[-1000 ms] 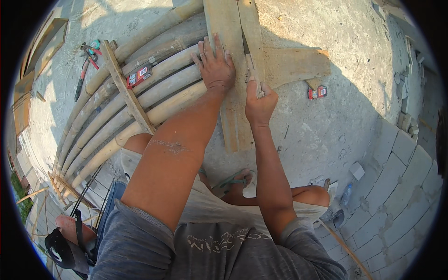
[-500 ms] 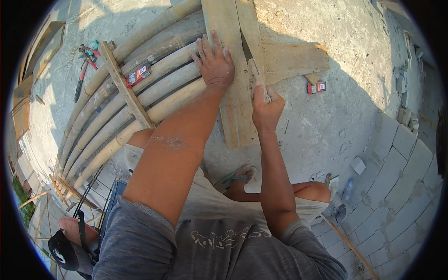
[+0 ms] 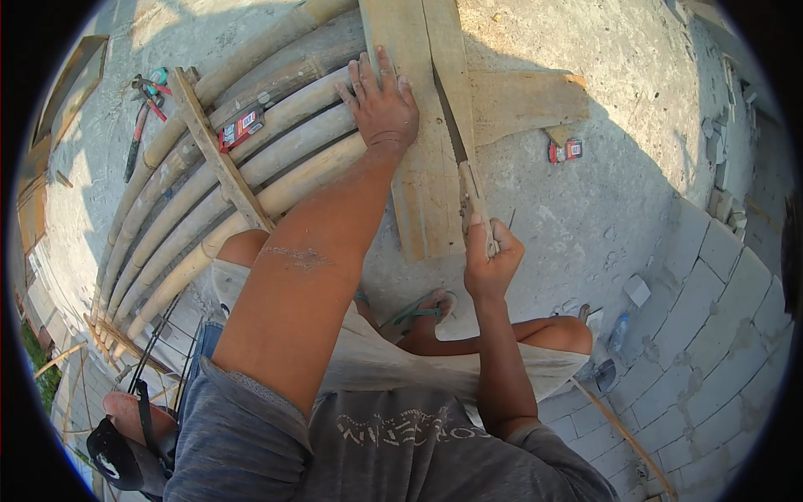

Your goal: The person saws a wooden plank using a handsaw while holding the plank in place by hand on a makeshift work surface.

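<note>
My right hand [image 3: 492, 261] is closed round the pale handle of a handsaw [image 3: 450, 120]. The saw's dark toothed blade points away from me and lies in a long slit in the wooden board [image 3: 422, 201]. My left hand [image 3: 386, 109] presses down with spread fingers at the board's left edge, its fingertips reaching over the bamboo poles [image 3: 314, 138]. Beyond the saw, a shorter plank [image 3: 531, 99] extends to the right from under the board.
A wooden batten [image 3: 219, 152] crosses the poles, with a red box [image 3: 241, 130] beside it. Pincers with red handles [image 3: 150, 89] are at the far left. Another red box [image 3: 565, 151] is on the concrete to the right. A block wall [image 3: 694, 309] curves along the right.
My right hand has pulled the saw back toward me and slightly right, so more of the blade shows. My left hand stays on the board.
</note>
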Tool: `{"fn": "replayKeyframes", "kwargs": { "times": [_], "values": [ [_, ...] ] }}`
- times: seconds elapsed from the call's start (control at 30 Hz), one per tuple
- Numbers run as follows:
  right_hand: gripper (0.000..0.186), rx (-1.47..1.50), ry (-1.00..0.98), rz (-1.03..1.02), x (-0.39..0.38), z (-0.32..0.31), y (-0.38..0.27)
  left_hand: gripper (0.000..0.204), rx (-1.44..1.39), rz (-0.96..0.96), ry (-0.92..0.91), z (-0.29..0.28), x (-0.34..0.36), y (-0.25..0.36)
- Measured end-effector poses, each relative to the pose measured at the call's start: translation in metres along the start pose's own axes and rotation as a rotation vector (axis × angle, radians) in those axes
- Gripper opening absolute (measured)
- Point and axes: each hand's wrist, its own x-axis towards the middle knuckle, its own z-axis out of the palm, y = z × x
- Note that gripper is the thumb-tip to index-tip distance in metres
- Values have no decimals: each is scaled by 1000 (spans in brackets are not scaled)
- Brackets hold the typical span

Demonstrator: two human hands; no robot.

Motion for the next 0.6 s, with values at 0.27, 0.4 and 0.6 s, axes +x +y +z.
{"fn": "replayKeyframes", "kwargs": {
  "times": [0.27, 0.4, 0.6],
  "values": [
    [43, 9, 53, -71, 120, 75, 5, 65, -21, -31, -51, 6, 4, 13],
    [43, 50, 28, 3, 20, 21, 10, 66, 22, -41, -62, 1, 11, -2],
    [44, -24, 45, -95, 69, 45, 24, 67, -19, -24, -62, 2, 3, 17]
  ]
}}
